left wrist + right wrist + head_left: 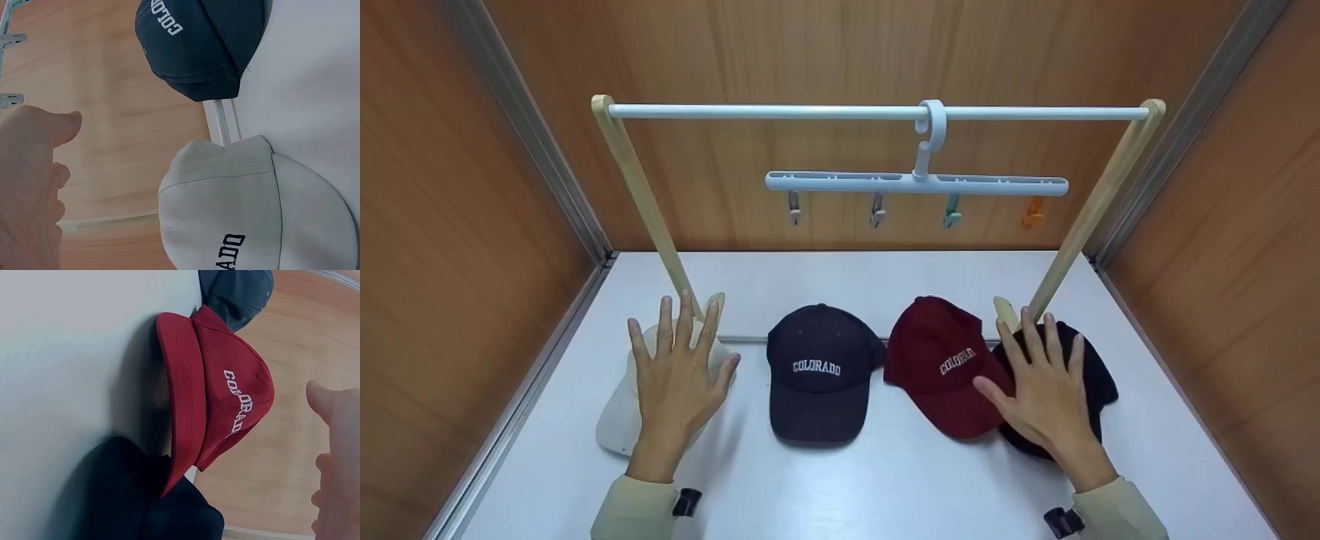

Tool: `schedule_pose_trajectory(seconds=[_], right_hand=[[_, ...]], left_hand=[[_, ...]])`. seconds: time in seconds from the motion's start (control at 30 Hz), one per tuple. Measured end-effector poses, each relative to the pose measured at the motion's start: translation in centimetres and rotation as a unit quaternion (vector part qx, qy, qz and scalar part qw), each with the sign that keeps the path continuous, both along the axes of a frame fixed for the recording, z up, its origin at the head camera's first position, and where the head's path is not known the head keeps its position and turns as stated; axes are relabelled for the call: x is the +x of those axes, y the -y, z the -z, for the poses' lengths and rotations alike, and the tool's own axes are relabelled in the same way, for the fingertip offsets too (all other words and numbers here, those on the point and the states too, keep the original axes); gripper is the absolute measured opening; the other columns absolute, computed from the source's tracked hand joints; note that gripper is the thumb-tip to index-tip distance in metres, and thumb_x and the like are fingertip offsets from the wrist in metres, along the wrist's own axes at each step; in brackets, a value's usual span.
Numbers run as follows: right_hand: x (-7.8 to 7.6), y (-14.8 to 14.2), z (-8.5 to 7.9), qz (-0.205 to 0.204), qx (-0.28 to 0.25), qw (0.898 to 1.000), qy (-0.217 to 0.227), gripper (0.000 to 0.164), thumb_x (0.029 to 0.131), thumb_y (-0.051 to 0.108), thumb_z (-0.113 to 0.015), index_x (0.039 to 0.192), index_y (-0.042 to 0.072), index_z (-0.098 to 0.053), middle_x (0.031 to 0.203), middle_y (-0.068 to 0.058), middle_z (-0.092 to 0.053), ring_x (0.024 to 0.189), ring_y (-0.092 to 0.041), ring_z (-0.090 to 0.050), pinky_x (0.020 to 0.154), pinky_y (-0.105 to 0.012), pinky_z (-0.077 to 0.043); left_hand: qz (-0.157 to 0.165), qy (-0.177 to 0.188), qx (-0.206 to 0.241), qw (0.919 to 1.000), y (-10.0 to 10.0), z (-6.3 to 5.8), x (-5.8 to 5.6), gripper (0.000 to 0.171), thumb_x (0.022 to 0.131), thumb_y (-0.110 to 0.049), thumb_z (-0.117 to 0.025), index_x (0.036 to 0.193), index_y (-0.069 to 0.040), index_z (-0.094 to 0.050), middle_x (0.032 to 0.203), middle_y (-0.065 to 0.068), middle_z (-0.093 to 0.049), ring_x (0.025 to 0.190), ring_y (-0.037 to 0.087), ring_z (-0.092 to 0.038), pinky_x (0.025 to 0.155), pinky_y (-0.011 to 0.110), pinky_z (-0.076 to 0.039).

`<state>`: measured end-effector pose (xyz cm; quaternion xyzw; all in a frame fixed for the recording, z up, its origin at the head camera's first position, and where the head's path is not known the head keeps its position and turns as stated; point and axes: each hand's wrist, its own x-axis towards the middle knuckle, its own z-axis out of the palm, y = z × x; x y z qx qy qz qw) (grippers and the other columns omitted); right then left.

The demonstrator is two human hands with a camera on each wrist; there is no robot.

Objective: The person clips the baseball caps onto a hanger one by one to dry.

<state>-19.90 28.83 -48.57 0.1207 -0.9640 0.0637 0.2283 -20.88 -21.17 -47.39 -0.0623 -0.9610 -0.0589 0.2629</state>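
With fingers spread and palm down, my left hand [679, 382] hovers above a white baseball cap [225, 197], apart from it in the left wrist view. My right hand [1046, 394], also spread flat, is held over a black cap [1099, 375] and holds nothing. Beside that hand sits a dark red cap [934, 360] lettered COLORADO, its brim overlapping the black cap. A navy cap [819, 375] with the same lettering stands between the red and white ones. The hands hide parts of the white and black caps in the head view.
A rack with wooden legs [641, 195] and a white rail [772, 112] stands behind the caps. From the rail hangs a pale blue hanger [840, 182] with several clips, including an orange clip [1033, 214]. Wood-grain panels [840, 45] enclose the white table [810, 495].
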Motion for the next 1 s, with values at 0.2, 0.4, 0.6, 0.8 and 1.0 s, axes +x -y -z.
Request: schedule_pose_trajectory(seconds=[0.2, 0.4, 0.6, 0.8, 1.0], right_hand=[[-0.2, 0.0, -0.2, -0.003, 0.000, 1.000, 0.001, 0.090, 0.094, 0.067, -0.062, 0.165, 0.017, -0.039, 0.173, -0.021, -0.027, 0.160, -0.049, -0.016, 0.122, -0.077, -0.008], [-0.4, 0.1, -0.4, -0.006, -0.003, 1.000, 0.005, 0.090, 0.095, 0.067, -0.061, 0.167, 0.020, -0.036, 0.174, -0.020, -0.025, 0.159, -0.049, -0.017, 0.121, -0.077, -0.010], [-0.6, 0.2, -0.5, -0.006, -0.011, 1.000, 0.015, 0.089, 0.096, 0.066, -0.061, 0.167, 0.020, -0.035, 0.174, -0.021, -0.022, 0.160, -0.048, -0.016, 0.122, -0.077, -0.010], [-1.1, 0.4, -1.0, -0.008, -0.016, 0.999, 0.036, 0.091, 0.097, 0.067, -0.060, 0.169, 0.019, -0.031, 0.175, -0.022, -0.018, 0.159, -0.050, -0.015, 0.122, -0.078, -0.009], [-1.5, 0.5, -1.4, -0.008, -0.019, 0.999, 0.045, 0.092, 0.097, 0.068, -0.059, 0.169, 0.018, -0.029, 0.175, -0.021, -0.018, 0.159, -0.052, -0.016, 0.122, -0.078, -0.008]], left_hand=[[-0.004, 0.007, 0.001, 1.0000, -0.3, -0.2, 0.0, 0.086, 0.097, -0.050, -0.068, 0.168, -0.019, -0.031, 0.175, 0.020, -0.022, 0.163, 0.040, -0.009, 0.126, 0.067, 0.010], [-0.001, 0.003, 0.004, 1.0000, -0.6, -0.3, -0.1, 0.086, 0.097, -0.051, -0.067, 0.168, -0.017, -0.032, 0.175, 0.020, -0.022, 0.163, 0.040, -0.010, 0.126, 0.066, 0.009], [0.010, 0.009, 0.003, 0.9999, -1.1, -0.4, -0.4, 0.085, 0.098, -0.051, -0.066, 0.167, -0.015, -0.033, 0.176, 0.018, -0.017, 0.164, 0.040, -0.009, 0.126, 0.067, 0.009], [0.007, 0.026, 0.000, 0.9996, -1.8, -0.7, -0.6, 0.083, 0.099, -0.053, -0.063, 0.167, -0.016, -0.035, 0.177, 0.016, -0.014, 0.164, 0.037, -0.005, 0.126, 0.064, 0.013], [0.010, 0.033, -0.008, 0.9994, -2.4, -0.7, -0.8, 0.083, 0.100, -0.055, -0.061, 0.168, -0.018, -0.032, 0.177, 0.015, -0.014, 0.164, 0.037, -0.007, 0.127, 0.062, 0.014]])
